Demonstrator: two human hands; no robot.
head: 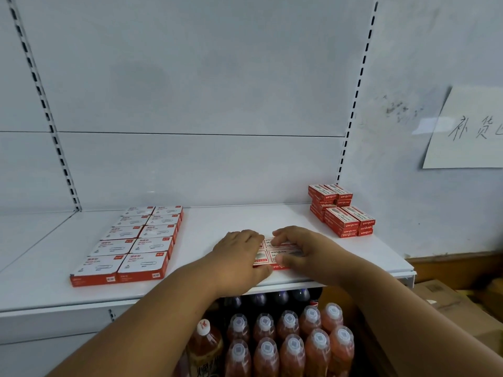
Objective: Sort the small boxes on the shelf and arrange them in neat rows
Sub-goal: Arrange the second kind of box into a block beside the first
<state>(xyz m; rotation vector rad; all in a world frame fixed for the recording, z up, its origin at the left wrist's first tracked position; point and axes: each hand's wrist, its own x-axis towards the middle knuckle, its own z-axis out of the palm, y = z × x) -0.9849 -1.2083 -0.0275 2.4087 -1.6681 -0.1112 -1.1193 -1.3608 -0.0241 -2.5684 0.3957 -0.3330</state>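
The scene is seen from a single head-worn, wide-angle view, aimed forward and downward from close range. The flat white metal shelf (223, 219) is viewed from above its front edge, with the white slotted back panel (196, 91) filling the upper frame. Straight lines are bowed at the edges.
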